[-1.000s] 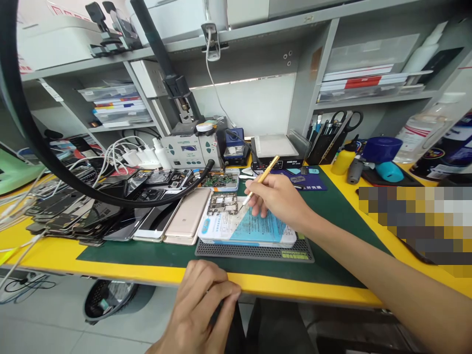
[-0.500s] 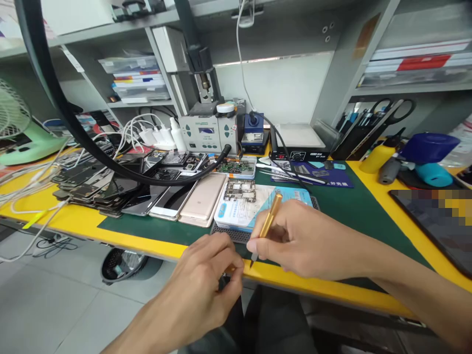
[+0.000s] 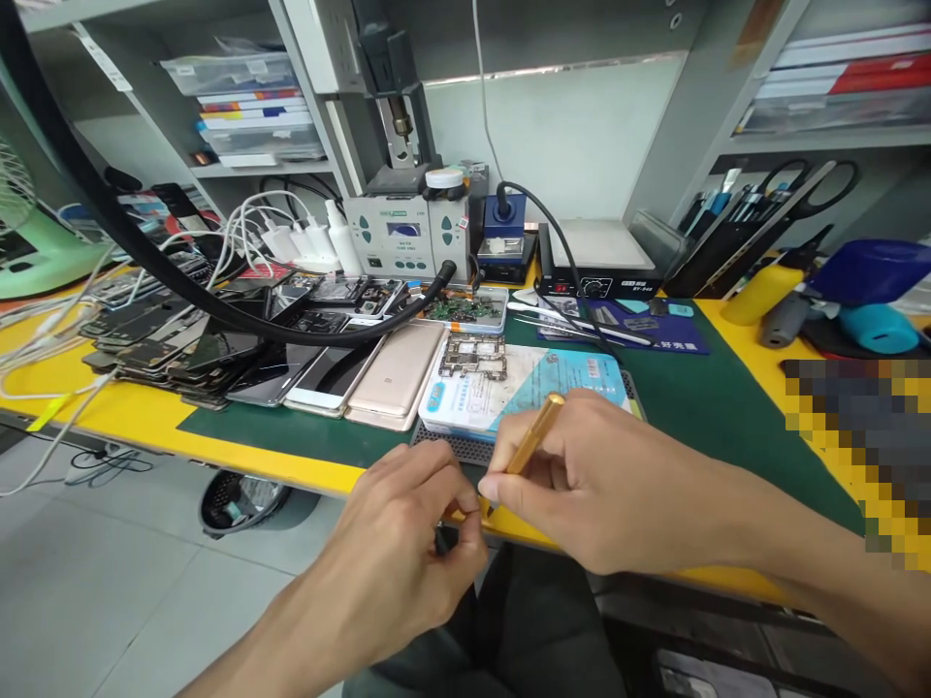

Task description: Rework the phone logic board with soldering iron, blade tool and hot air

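Observation:
My right hand (image 3: 611, 485) grips a slim gold pen-shaped tool (image 3: 536, 432) like a pencil. Its dark pointed tip angles down toward my left fingertips, just over the yellow table edge. My left hand (image 3: 403, 533) is closed, thumb and fingers pinched together beside that tip. Whatever lies in the pinch is too small or too hidden to make out. Beyond both hands rests a white and blue box (image 3: 465, 402), with a bare phone circuit board (image 3: 472, 357) lying on top. The box sits on a dark perforated plate (image 3: 455, 445).
Several phones, among them a gold one (image 3: 393, 376), lie left of the box. A thick black hose (image 3: 181, 301) arches over them. Behind stand a rework station (image 3: 403, 237) and a small heating plate (image 3: 596, 244). Tweezers (image 3: 582, 325) lie on a blue mat.
The view has shifted slightly. My right hand has come closer to my left, and the gold tool leans more, with its tip nearer the left fingertips. Both hands stay closed.

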A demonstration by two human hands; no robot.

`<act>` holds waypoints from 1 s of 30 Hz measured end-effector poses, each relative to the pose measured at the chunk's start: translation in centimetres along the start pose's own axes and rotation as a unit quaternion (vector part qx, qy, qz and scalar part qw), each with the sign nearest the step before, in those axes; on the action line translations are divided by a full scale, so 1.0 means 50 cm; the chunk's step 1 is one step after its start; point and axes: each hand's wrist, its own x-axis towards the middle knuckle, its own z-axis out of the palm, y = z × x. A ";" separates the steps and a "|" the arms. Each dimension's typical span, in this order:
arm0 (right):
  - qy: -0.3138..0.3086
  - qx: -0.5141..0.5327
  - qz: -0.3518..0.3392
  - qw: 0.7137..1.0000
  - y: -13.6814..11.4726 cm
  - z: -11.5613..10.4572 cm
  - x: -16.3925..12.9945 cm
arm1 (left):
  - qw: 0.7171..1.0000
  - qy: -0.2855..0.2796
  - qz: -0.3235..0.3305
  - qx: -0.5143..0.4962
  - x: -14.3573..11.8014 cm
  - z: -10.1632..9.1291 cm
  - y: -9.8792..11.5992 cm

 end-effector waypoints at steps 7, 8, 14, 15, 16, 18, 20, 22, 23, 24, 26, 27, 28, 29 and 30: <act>0.003 -0.054 -0.023 0.998 0.001 0.003 0.000 | 1.000 0.010 0.016 0.012 0.001 0.003 0.000; -0.001 -0.063 -0.032 0.998 0.001 0.003 -0.001 | 1.000 0.007 0.014 0.013 0.001 0.003 0.000; -0.002 -0.101 -0.091 0.991 -0.004 0.007 -0.006 | 1.000 0.000 0.004 0.021 0.000 0.002 0.001; -0.002 -0.100 -0.092 0.991 -0.004 0.007 -0.007 | 1.000 0.001 0.006 0.022 -0.001 0.002 0.002; -0.001 -0.098 -0.092 0.991 -0.004 0.007 -0.008 | 1.000 0.001 0.005 0.021 -0.002 0.003 0.001; 0.007 -0.086 -0.083 0.993 -0.002 0.004 -0.008 | 1.000 0.001 0.005 0.015 -0.002 0.004 0.001; 0.018 -0.070 -0.069 0.995 0.000 0.000 -0.007 | 1.000 0.006 0.006 0.009 -0.002 0.004 0.000; 0.026 -0.060 -0.058 0.996 0.002 -0.003 -0.007 | 1.000 0.012 0.010 0.007 -0.002 0.004 -0.001; 0.027 -0.059 -0.057 0.996 0.002 -0.004 -0.007 | 1.000 0.012 0.010 0.007 -0.002 0.004 -0.001; 0.027 -0.061 -0.057 0.996 0.002 -0.004 -0.007 | 1.000 0.010 0.010 0.007 -0.002 0.003 -0.001; 0.024 -0.064 -0.058 0.996 0.002 -0.003 -0.008 | 1.000 0.008 0.008 0.005 -0.001 0.003 0.000; 0.023 -0.064 -0.058 0.996 0.002 -0.002 -0.009 | 1.000 0.007 0.007 0.004 -0.001 0.003 0.001; 0.022 -0.064 -0.057 0.996 0.002 0.000 -0.009 | 1.000 0.009 0.005 0.002 -0.001 0.002 0.002; 0.022 -0.063 -0.052 0.996 0.003 0.001 -0.008 | 1.000 0.010 0.004 0.000 -0.001 0.002 0.003; 0.024 -0.059 -0.043 0.997 0.004 0.002 -0.007 | 1.000 0.010 0.002 -0.004 -0.001 0.002 0.003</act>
